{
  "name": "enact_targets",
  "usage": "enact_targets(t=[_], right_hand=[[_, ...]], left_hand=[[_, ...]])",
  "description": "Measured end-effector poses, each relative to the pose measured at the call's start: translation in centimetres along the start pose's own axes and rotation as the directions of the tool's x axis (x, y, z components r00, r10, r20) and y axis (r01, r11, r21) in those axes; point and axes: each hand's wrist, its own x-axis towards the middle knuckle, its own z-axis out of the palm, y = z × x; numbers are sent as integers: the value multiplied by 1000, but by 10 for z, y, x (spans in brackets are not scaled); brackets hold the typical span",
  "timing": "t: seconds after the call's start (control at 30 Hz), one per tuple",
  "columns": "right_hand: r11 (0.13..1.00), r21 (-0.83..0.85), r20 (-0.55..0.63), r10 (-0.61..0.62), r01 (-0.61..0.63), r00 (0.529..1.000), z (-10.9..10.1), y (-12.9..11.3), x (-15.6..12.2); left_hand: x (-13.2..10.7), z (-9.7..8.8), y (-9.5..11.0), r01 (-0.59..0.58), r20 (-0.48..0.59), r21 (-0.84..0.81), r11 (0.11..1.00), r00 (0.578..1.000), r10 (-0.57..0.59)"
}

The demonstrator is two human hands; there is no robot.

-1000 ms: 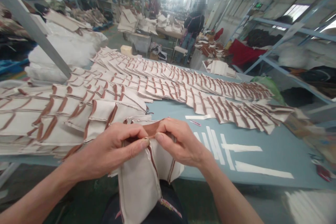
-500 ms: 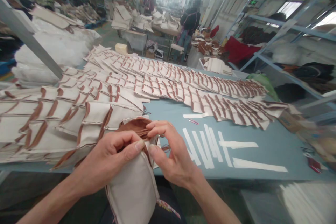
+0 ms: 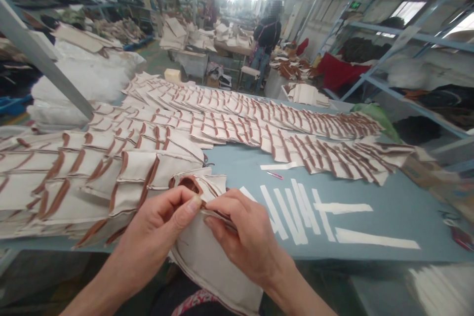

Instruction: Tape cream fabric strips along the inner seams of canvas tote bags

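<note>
Both my left hand (image 3: 163, 227) and right hand (image 3: 246, 234) pinch one brown-edged cream fabric piece (image 3: 203, 249), lower centre; flat white strips (image 3: 309, 209) lie right of centre.

Fabric stacks (image 3: 94, 177) crowd the left hand (image 3: 163, 229) (strips (image 3: 323, 213) don't).

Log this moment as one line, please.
left hand: pinching cream piece | right hand: holding same piece | white strips: on blue table

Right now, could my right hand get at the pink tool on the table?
Probably yes: the pink tool lies uncovered on the blue table beyond your right hand, with only flat white strips between. That hand holds the cream fabric piece, though, so it likely must let go first.
</note>
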Motion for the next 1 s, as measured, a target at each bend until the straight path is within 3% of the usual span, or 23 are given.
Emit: enact_targets(t=[0.17, 0.33, 0.5, 0.6, 0.8, 1.0], right_hand=[[993, -107, 86, -32, 41, 996, -10, 6, -15], [987, -157, 123, -16, 35, 992, -4, 10, -39], [997, -44, -26, 63, -64, 998, 16, 7, -63], [996, -35, -103, 80, -84, 991, 25, 3, -65], [987, -140, -125, 63, -81, 990, 34, -10, -55], [990, -118, -129, 62, -77, 990, 34, -29, -60]], left_hand=[[-10, 24, -18, 99, -6, -181, 979, 995, -101], [-20, 43, -32, 130, -54, -151, 980, 989, -139], [-27, 54, -30, 92, -164, -105, 990, 981, -108], [-24, 51, -25, 68, -142, -50, 996, 987, -74], [-9, 30, -16, -40, -111, 89, 995, 993, 50], [-24, 20, -18, 13, 52, 69, 998, 999, -17]])
